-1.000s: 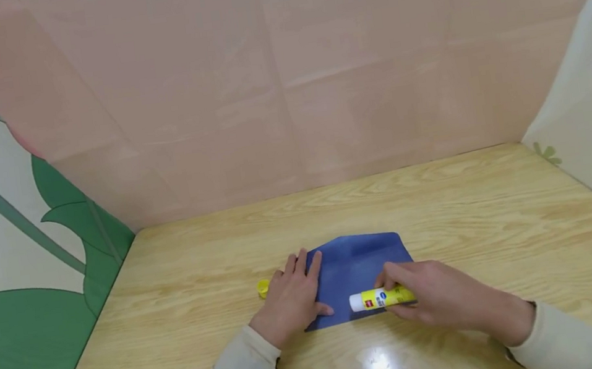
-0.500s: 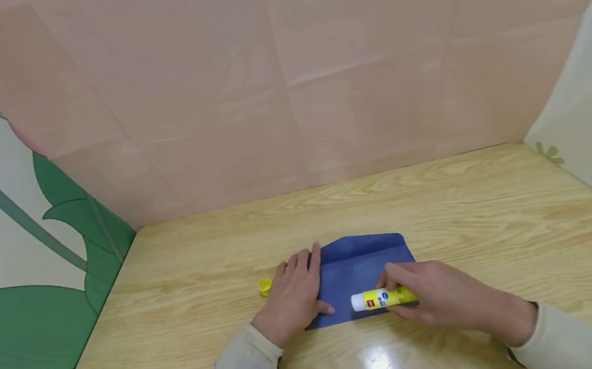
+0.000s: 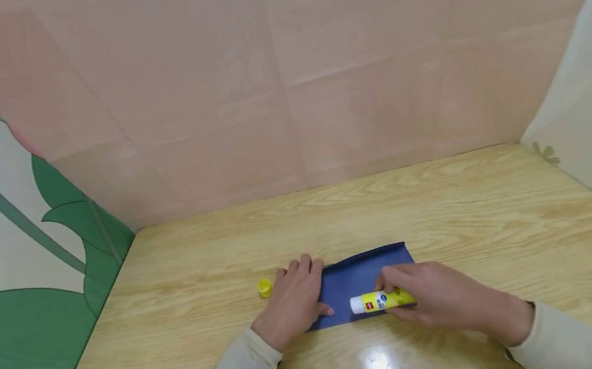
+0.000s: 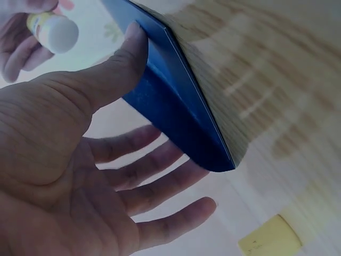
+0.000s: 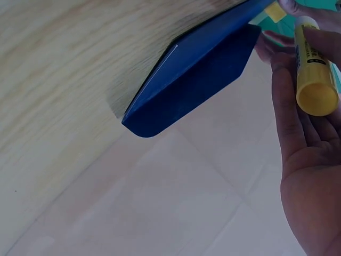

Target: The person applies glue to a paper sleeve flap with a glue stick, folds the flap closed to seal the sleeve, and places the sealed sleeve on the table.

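Blue envelope (image 3: 351, 283) between 2 hands (image 3: 293, 302) (image 3: 435, 292), below the right one's glue stick (image 3: 379, 301).

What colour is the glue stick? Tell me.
The glue stick is mostly yellow, white at one end; clearest in the head view.

1 blue envelope (image 3: 351, 283) lies on the bench (image 3: 198, 253), its far flap (image 5: 200, 82) raised. 1 yellow glue stick (image 3: 383, 300), white end (image 3: 357, 305) leftward, is held sideways over the envelope's near edge.
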Action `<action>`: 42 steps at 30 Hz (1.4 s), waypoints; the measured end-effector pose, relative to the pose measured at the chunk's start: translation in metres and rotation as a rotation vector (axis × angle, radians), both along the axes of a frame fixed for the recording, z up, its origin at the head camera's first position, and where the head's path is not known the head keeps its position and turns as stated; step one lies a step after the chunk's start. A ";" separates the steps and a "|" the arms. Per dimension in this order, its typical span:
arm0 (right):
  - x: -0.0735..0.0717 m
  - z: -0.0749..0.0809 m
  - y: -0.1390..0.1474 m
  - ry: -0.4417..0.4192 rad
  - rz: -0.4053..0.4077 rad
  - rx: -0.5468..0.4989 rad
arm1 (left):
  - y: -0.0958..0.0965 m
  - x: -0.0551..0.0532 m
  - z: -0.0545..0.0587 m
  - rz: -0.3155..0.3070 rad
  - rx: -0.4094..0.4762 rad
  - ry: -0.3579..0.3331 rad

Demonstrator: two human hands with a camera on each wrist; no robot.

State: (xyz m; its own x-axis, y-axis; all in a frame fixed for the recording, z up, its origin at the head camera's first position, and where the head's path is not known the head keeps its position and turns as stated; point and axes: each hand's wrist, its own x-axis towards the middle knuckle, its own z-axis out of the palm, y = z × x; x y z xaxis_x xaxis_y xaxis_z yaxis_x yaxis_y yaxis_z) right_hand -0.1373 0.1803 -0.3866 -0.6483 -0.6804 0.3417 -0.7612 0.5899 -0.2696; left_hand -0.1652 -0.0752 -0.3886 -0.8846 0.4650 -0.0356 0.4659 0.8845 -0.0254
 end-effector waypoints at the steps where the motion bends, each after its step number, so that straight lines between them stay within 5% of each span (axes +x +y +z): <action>1: 0.000 0.000 0.000 -0.002 0.004 0.002 | 0.000 0.000 0.000 -0.003 -0.003 -0.007; 14: -0.002 0.002 -0.004 -0.027 0.016 0.034 | -0.005 -0.003 0.004 0.000 0.048 -0.084; 21: -0.002 0.001 -0.004 -0.020 0.019 0.030 | -0.007 -0.002 0.002 -0.013 0.047 -0.069; 30: -0.001 0.002 -0.003 -0.014 0.019 0.033 | -0.006 -0.002 0.000 -0.052 -0.065 -0.056; 42: -0.001 -0.002 -0.001 -0.023 0.003 0.018 | -0.005 -0.001 -0.001 -0.066 -0.092 -0.125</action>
